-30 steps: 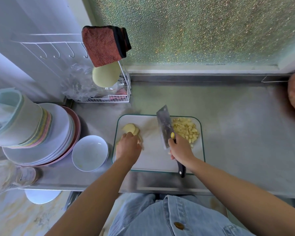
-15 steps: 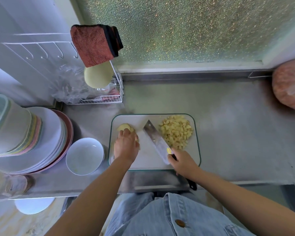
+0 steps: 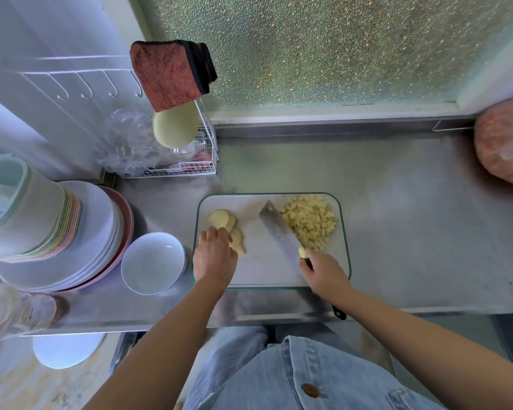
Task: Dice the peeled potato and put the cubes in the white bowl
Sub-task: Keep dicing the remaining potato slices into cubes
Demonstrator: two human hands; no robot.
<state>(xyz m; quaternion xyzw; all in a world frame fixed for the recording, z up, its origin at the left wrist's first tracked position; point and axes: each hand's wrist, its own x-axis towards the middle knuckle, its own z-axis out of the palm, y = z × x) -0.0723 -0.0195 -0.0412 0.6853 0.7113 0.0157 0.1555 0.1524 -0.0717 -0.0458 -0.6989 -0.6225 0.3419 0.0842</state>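
Left on the board, the left hand holds the potato slices, fingers curled; the right hand grips the knife mid-board; fingertips should tuck back, with cuts evenly spaced.

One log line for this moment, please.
left hand touches potato slices | right hand grips cleaver | diced pile on board | white bowl holds no cubes

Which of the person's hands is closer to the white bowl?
Left. The left hand, holding potato slices, is just right of the white bowl; the right hand grips the cleaver further right across the cutting board.
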